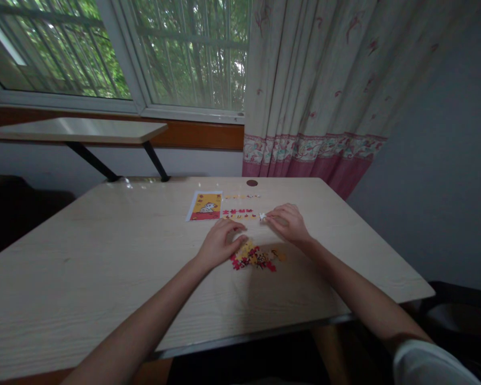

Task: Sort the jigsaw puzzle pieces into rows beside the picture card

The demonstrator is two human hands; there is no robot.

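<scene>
Between the thumb and fingers of my right hand (289, 222) is a white puzzle piece (263, 217), held at the right end of the rows of pieces. My left hand (221, 243) rests at the left edge of a loose pile of puzzle pieces (257, 256) in red, yellow and white, its thumb and fingers apart with nothing between them. Beyond the hands lie a row of red pieces (238, 211), a row of yellow pieces (240, 217) just nearer, and a farther row of pale pieces (242, 197). Left of these rows lies a picture card (205, 206) showing a white animal on yellow and red.
The wooden table (116, 272) carries a raised shelf (80, 130) on black legs at the back left. A round brown disc (252, 183) sits near the far edge. Behind are a window (188, 59) and a patterned curtain (304, 80); a wall (436, 176) stands at right.
</scene>
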